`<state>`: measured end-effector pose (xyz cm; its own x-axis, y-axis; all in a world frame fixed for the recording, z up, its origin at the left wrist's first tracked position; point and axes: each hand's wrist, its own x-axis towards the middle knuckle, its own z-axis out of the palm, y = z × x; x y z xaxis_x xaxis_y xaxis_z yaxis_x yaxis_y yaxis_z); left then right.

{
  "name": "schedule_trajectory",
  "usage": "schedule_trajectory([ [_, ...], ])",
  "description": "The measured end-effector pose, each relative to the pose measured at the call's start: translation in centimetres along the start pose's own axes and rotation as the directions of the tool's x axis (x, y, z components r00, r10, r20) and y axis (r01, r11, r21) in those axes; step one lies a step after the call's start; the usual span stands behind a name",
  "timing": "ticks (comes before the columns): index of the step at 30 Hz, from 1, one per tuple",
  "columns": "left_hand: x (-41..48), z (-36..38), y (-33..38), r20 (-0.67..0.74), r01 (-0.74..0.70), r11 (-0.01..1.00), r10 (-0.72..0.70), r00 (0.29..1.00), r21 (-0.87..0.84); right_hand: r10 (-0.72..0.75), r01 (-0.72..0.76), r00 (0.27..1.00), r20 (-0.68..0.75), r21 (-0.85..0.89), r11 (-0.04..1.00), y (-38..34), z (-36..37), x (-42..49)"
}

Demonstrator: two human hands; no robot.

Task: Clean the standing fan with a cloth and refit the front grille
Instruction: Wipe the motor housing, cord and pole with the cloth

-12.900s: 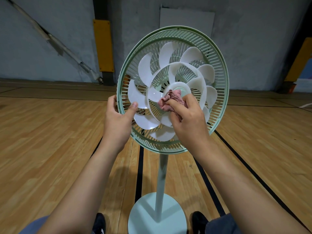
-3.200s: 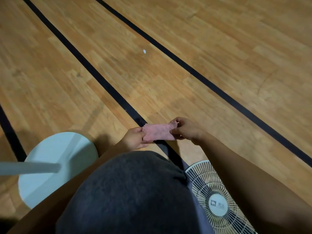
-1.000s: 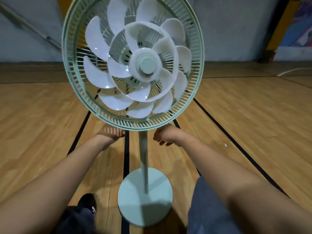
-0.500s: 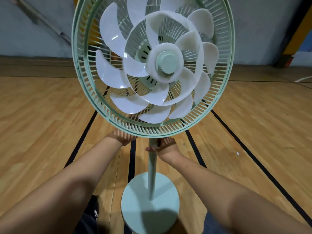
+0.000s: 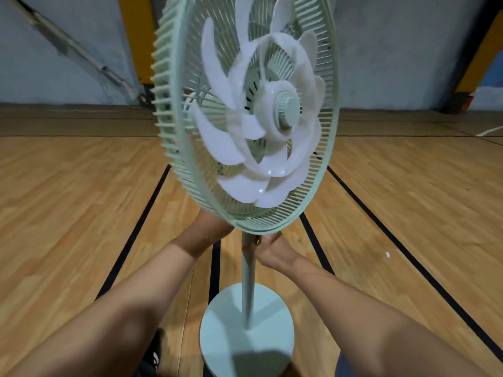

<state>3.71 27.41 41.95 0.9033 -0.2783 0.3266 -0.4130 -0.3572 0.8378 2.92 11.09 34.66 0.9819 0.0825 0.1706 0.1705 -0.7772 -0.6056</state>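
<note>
Head view looks down at a tall green fan (image 5: 245,112) standing on a wooden floor (image 5: 68,200). The fan has a round cage (image 5: 174,148) made of thin green bars, and the front is open, so the white blades (image 5: 234,142) show. A green knob (image 5: 288,110) sits in the middle of the blades. The cage is turned a bit to the right and looks a little blurry.

A thin green pole (image 5: 249,281) goes down from the cage to a round, pale base (image 5: 231,336) that sits flat on the floor.

The left hand (image 5: 206,232) is just under the bottom edge of the cage, touching it. Its fingers are hidden behind the cage, so I cannot tell if they are spread or curled. The right hand (image 5: 268,244) is at the top of the pole, right under the cage. Its fingers bend around the pole there.

The floor is made of long, shiny boards the color of honey. Black lines (image 5: 147,213) run across it, away from the person. A tiny white speck (image 5: 387,254) lies on the floor at the right. Far back is a gray wall (image 5: 394,50). Yellow pads (image 5: 136,36) stand against it. A long gray bar (image 5: 81,50) leans along the wall at the left. A dark shoe (image 5: 152,357) peeks out at the bottom.
</note>
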Motion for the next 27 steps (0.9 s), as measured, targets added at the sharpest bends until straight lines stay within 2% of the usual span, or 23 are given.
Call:
schedule_trajectory([
  [1, 0.5, 0.3, 0.2, -0.039, -0.085, 0.996, 0.086, 0.996, 0.029, 0.049, -0.050, 0.998, 0.044, 0.023, 0.998, 0.2, 0.0, 0.2],
  [3, 1.2, 0.8, 0.0, -0.128, -0.114, 0.993, 0.116, 0.985, 0.021, 0.131, -0.140, 0.983, 0.128, 0.062, 0.988, 0.0, -0.3, 0.6],
  [4, 1.3, 0.9, 0.1, -0.137, -0.094, 0.995, 0.099, 0.986, 0.044, 0.135, -0.149, 0.979, 0.155, 0.087, 0.985, 0.4, -0.2, 0.8],
  [8, 1.6, 1.1, -0.2, -0.131, 0.035, 0.998, -0.027, 0.991, 0.060, 0.136, -0.138, 0.975, 0.177, 0.003, 0.990, 1.5, 0.1, 1.6],
  [10, 1.9, 0.8, 0.0, -0.058, 0.025, 0.999, -0.022, 0.998, 0.045, 0.120, -0.139, 0.974, 0.194, 0.085, 0.987, 1.8, 0.5, 1.7],
  [12, 2.3, 0.5, 0.0, 0.024, 0.025, 1.000, -0.026, 0.999, 0.006, 0.120, -0.148, 0.977, 0.178, 0.152, 0.977, 2.2, 0.8, 1.6],
  [14, 2.6, 0.3, 0.1, 0.077, 0.036, 0.999, -0.035, 0.996, -0.014, 0.177, -0.200, 0.972, 0.157, 0.150, 0.968, 2.5, 1.2, 1.7],
  [19, 3.1, 0.9, -0.2, 0.128, 0.073, 0.997, -0.069, 0.989, -0.028, 0.288, -0.282, 0.957, 0.009, 0.240, 0.929, 2.1, 2.9, 1.5],
  [23, 3.1, 1.5, -0.2, 0.094, 0.066, 0.997, -0.062, 0.994, -0.036, 0.274, -0.250, 0.957, -0.097, 0.203, 0.947, 1.8, 3.3, 1.4],
  [27, 3.1, 1.8, -0.3, 0.061, 0.064, 0.997, -0.061, 0.996, -0.037, 0.293, -0.277, 0.953, -0.071, 0.181, 0.944, 1.3, 3.0, 1.5],
])
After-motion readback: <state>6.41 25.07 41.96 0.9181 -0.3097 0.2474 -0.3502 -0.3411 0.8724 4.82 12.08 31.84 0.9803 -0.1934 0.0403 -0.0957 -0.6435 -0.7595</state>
